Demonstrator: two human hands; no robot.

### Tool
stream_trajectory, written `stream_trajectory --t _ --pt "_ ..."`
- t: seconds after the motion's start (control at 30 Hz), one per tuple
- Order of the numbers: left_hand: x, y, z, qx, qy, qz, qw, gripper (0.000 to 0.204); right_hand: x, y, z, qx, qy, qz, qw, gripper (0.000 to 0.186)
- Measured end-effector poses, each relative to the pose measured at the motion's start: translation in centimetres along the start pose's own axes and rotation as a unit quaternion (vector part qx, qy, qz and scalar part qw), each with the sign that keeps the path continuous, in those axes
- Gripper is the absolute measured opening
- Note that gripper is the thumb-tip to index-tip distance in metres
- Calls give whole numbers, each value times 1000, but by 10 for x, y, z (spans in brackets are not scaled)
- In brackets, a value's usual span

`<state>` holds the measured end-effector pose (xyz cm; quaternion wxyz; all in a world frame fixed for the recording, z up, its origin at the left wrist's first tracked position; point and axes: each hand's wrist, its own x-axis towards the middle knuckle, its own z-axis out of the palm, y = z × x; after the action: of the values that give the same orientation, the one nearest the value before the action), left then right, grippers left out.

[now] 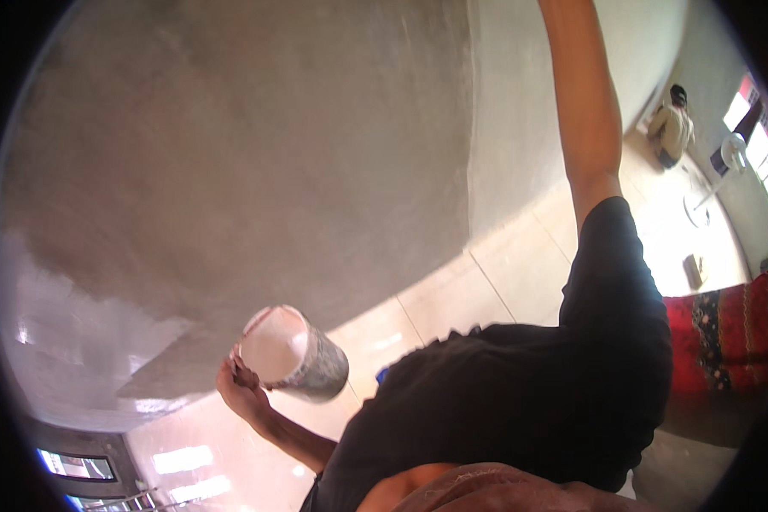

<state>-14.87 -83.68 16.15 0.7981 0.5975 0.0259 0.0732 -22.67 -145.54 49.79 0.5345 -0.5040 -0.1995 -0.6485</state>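
My left hand [243,380] is closed on the rim side of a paint-smeared grey bucket [324,367], held tilted so its mouth shows. Inside lies a pale, whitish material whose kind I cannot make out. Beside the bucket rises a large grey wall [273,171], darker over most of its surface, with a lighter strip past a straight vertical line. My right arm reaches up along this lighter part. Its hand is beyond the upper edge of the picture, so whatever it holds or touches is hidden.
Shiny cream floor tiles [452,294] run along the wall's foot. At the far right another person [674,128] crouches by the wall, near a white object on a stand [730,155]. A red patterned cloth [734,333] lies close on my right. Windows [77,465] show at lower left.
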Motion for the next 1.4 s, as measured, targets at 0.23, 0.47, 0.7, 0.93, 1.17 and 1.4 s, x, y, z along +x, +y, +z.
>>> stream_trajectory --t 0.23,0.47,0.7,0.93,1.17,1.4 --pt "11 6 11 24 -19 -37 999 23 -193 39 46 59 -80 286 953 24" --pt "-7 2 -8 25 -18 -23 999 28 -355 48 88 97 -28 510 854 17" --pt "-1 -20 -25 38 -51 -26 998 34 -323 51 83 138 -33 500 854 16" --pt "-11 -30 -19 42 -77 -44 995 28 -242 38 58 138 -27 436 889 14" --pt "-49 32 45 140 -61 44 987 30 -227 11 52 166 -78 477 860 8" --pt "-113 111 118 137 -33 -9 990 29 -200 -18 54 204 -177 534 801 10"
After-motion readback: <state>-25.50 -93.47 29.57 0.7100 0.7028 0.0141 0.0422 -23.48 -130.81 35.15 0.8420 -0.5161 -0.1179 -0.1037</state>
